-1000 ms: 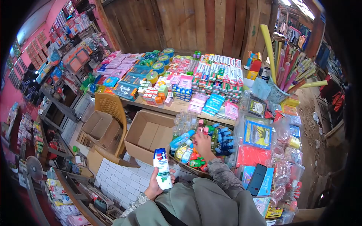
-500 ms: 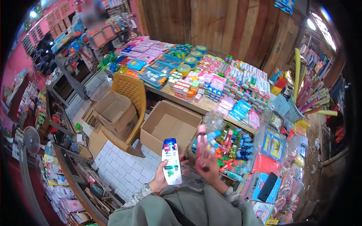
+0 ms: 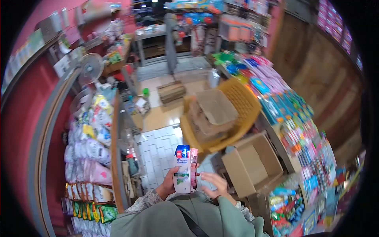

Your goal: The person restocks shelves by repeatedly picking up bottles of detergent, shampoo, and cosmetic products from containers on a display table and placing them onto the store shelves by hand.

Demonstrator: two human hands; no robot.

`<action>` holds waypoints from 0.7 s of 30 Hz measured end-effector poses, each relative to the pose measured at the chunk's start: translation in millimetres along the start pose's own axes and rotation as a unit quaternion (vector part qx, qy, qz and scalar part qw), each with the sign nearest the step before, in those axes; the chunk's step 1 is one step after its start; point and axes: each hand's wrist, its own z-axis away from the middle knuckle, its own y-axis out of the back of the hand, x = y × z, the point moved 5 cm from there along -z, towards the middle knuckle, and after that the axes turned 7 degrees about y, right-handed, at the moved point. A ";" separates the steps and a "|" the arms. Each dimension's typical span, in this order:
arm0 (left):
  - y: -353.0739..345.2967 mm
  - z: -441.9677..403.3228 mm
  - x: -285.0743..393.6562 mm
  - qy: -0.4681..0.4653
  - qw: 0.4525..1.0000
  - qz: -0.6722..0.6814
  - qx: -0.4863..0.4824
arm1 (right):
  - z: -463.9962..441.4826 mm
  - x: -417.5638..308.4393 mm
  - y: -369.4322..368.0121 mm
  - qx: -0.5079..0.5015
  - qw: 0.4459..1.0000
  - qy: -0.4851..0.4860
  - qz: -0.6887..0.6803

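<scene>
A yellow plastic chair (image 3: pixel 245 102) holds a cardboard box (image 3: pixel 219 107); an electric fan (image 3: pixel 91 68) stands far left, a wooden wall (image 3: pixel 316 59) far right.

On the bench (image 3: pixel 275 127), to right of the left grip (image 3: pixel 169 182): pink packets (image 3: pixel 265 75) lying farthest ahead, then teal packs (image 3: pixel 277 106), then small boxes (image 3: pixel 291 136).

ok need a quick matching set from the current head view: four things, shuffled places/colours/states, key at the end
Things
1. White bottle
2. Pink bottle
3. Smaller cardboard box
4. Fan

Places, colours, states
A. On the yellow chair
B. Partly hidden behind the other bottle
C. Upper left of the view
D. Has a blue cap

Pairs: 1-D, 2-B, 3-A, 4-C
</scene>
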 end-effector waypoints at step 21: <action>182.1 23.6 202.5 -0.150 0.948 -0.019 0.279 | -365.9 160.9 -262.0 -0.403 0.865 0.077 -0.288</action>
